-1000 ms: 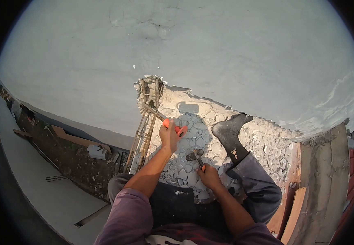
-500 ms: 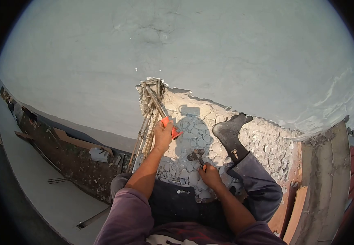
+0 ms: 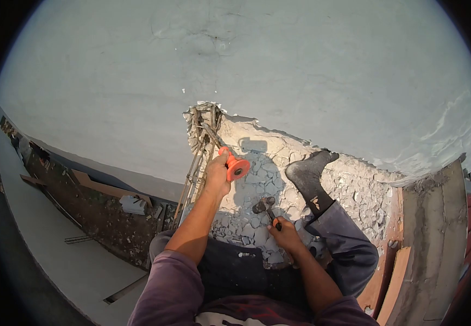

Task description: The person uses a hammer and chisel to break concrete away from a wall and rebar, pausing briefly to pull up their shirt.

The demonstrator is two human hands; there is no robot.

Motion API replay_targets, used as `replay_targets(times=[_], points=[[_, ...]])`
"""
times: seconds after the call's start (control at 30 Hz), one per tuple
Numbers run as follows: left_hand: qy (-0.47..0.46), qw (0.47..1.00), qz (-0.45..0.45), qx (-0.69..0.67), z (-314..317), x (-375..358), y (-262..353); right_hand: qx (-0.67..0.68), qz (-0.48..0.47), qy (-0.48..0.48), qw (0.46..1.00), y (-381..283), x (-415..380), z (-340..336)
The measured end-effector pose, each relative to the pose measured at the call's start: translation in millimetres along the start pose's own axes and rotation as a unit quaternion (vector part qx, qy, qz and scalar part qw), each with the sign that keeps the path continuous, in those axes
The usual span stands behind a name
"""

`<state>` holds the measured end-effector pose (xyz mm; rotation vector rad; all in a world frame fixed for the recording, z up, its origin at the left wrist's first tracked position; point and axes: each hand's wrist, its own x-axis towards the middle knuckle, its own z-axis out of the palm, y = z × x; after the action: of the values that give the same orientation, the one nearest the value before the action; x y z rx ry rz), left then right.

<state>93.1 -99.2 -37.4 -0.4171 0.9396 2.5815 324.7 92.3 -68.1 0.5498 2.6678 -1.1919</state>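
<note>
My left hand (image 3: 217, 178) is closed around the orange grip of a chisel (image 3: 238, 169), whose round guard faces up toward me. The chisel's steel shaft slants up and left, its far end at the broken hollow (image 3: 203, 117) in the wall where rebar (image 3: 193, 176) is bared. In my right hand (image 3: 286, 236) is a hammer (image 3: 263, 205), gripped by its dark and orange handle. Its head is held over the grey rubble (image 3: 257, 236), below and to the right of the chisel's guard.
A grey plastered wall (image 3: 300, 70) rises ahead, with a ragged broken edge along its bottom. My socked foot (image 3: 306, 171) rests on the rubble at the right. Wooden boards (image 3: 395, 282) and a concrete ledge (image 3: 425, 244) lie farther right. Lower ground with debris (image 3: 105, 217) shows at the left.
The chisel has tilted, so its round guard now faces me more fully. My left hand has turned with it. My right hand and the hammer have shifted slightly to the right.
</note>
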Motion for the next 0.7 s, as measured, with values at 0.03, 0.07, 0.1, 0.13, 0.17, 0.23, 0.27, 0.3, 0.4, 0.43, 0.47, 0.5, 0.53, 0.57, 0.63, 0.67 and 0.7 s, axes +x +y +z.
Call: replay_targets(times=[0.03, 0.07, 0.1, 0.13, 0.17, 0.23, 0.27, 0.3, 0.4, 0.43, 0.47, 0.5, 0.53, 0.57, 0.63, 0.67, 0.7], points=[[-0.006, 1.0, 0.003, -0.015, 4.3, 0.7, 4.9, 0.024, 0.017, 0.007, 1.0, -2.2, -1.0, 0.6], [-0.027, 0.999, 0.003, -0.03, -2.9, 12.8, 3.7, 0.049, 0.033, 0.014, 0.998, -4.4, -0.4, 2.2], [-0.014, 0.999, 0.001, -0.041, 0.2, 17.3, 5.7, 0.073, 0.038, 0.018, 0.996, -4.7, 0.6, 2.5], [-0.002, 0.999, 0.0, -0.051, 4.7, 23.4, 7.3, 0.099, 0.042, 0.024, 0.994, -4.2, 3.2, 0.7], [0.013, 0.998, -0.003, -0.061, 7.8, 28.4, 6.6, 0.123, 0.048, 0.027, 0.991, -3.0, 4.6, 1.3], [0.016, 0.997, -0.002, -0.075, 21.1, 34.5, 4.3, 0.273, 0.018, 0.051, 0.961, -50.8, -0.2, -18.2], [0.027, 0.996, 0.008, -0.084, 28.9, 38.9, 0.6, 0.344, 0.001, 0.062, 0.937, -79.9, -1.5, -33.8], [0.038, 0.995, 0.018, -0.093, 36.6, 43.4, -3.4, 0.34, -0.051, 0.091, 0.934, -98.9, -0.6, -46.3], [0.096, 0.987, 0.046, -0.121, 66.3, 50.6, -6.9, 0.409, -0.187, 0.24, 0.86, -145.1, 1.7, -75.2], [0.115, 0.982, 0.059, -0.134, 75.4, 50.1, -5.1, 0.435, -0.219, 0.295, 0.822, -156.3, 6.6, -78.0], [0.123, 0.983, 0.055, -0.124, 82.5, 47.9, -1.9, 0.46, -0.245, 0.323, 0.79, -162.5, 16.2, -77.5], [0.125, 0.983, 0.055, -0.12, 85.3, 50.1, -1.5, 0.484, -0.271, 0.349, 0.755, -167.8, 26.4, -75.5], [0.126, 0.984, 0.056, -0.116, 87.1, 51.7, -1.5, 0.507, -0.295, 0.375, 0.718, -171.8, 33.3, -68.8], [0.128, 0.984, 0.058, -0.112, 88.7, 52.5, -1.3, 0.521, -0.271, 0.368, 0.721, -169.5, 46.3, -45.8], [0.143, 0.984, 0.045, -0.092, 90.1, 53.1, -0.7, 0.391, -0.205, 0.266, 0.857, -145.7, 82.0, 4.9], [0.146, 0.985, 0.04, -0.082, 91.6, 55.9, 0.0, 0.23, -0.154, 0.16, 0.948, -135.8, 93.8, 16.4], [0.133, 0.988, 0.037, -0.069, 83.3, 62.9, 0.3, 0.251, -0.145, 0.133, 0.948, -135.7, 87.6, 12.8]])
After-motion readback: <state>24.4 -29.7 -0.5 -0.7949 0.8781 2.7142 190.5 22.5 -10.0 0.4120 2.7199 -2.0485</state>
